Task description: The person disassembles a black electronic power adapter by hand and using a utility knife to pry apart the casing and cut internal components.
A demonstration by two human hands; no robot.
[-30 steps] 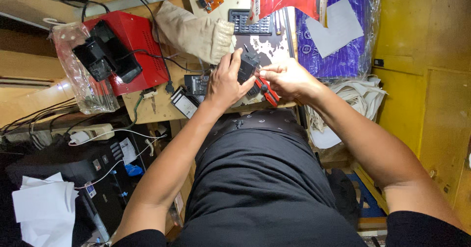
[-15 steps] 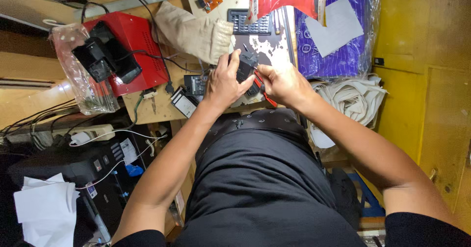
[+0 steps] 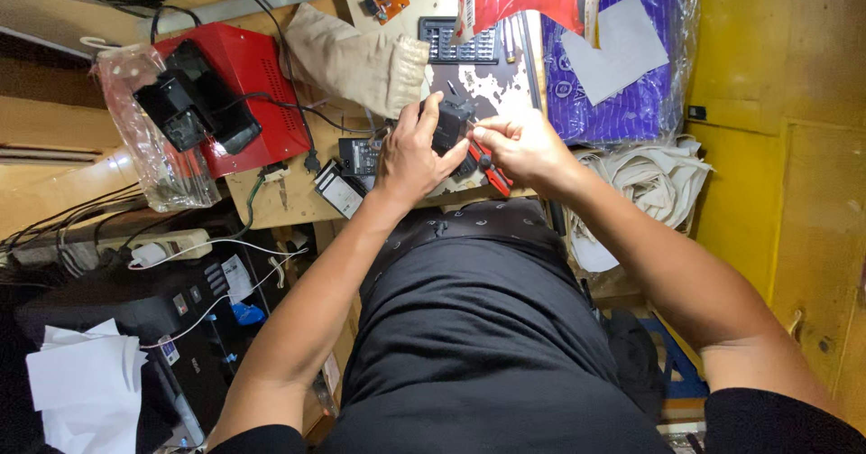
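Cluttered wooden workbench (image 3: pixel 271 203) fills the upper half of the frame, with a red box (image 3: pixel 248 75) at upper left and a purple bag (image 3: pixel 622 75) at upper right. At upper centre, the left hand (image 3: pixel 410 152) grips a small black device (image 3: pixel 451 127); the right hand (image 3: pixel 519 145) pinches a red-handled tool (image 3: pixel 492 170) against it.

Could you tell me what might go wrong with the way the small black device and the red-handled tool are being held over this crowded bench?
The left hand grips the small black device close to where the right hand works the red-handled tool, so a slip could jab the left fingers. The device seems held up rather than braced, so it may twist under pressure. Small loose parts could get lost among the cables and black adapters on the bench.
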